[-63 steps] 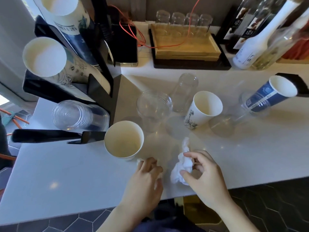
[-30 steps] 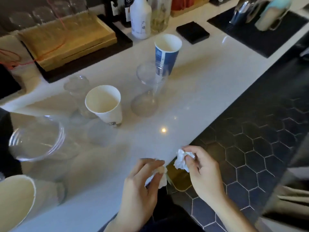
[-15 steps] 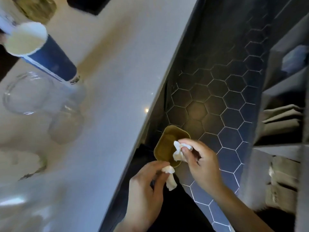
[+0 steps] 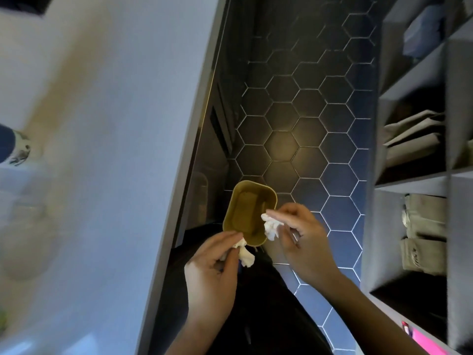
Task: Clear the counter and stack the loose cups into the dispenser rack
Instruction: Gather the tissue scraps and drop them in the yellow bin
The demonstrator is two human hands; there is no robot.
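Note:
I look down past the counter's edge at the floor. My left hand pinches a crumpled white tissue just below the near rim of a small yellow bin on the floor. My right hand holds a second crumpled tissue over the bin's right rim. The white counter fills the left half, blurred. Only the bottom of a blue paper cup shows at the far left edge, with a faint clear cup below it. The dispenser rack is out of view.
Dark hexagon floor tiles lie between the counter and grey shelving on the right, which holds folded brown paper bags. My dark clothing shows below the hands.
My view swung right from the counter with its cups down to the floor. Both hands carried the tissues off the counter to the yellow bin.

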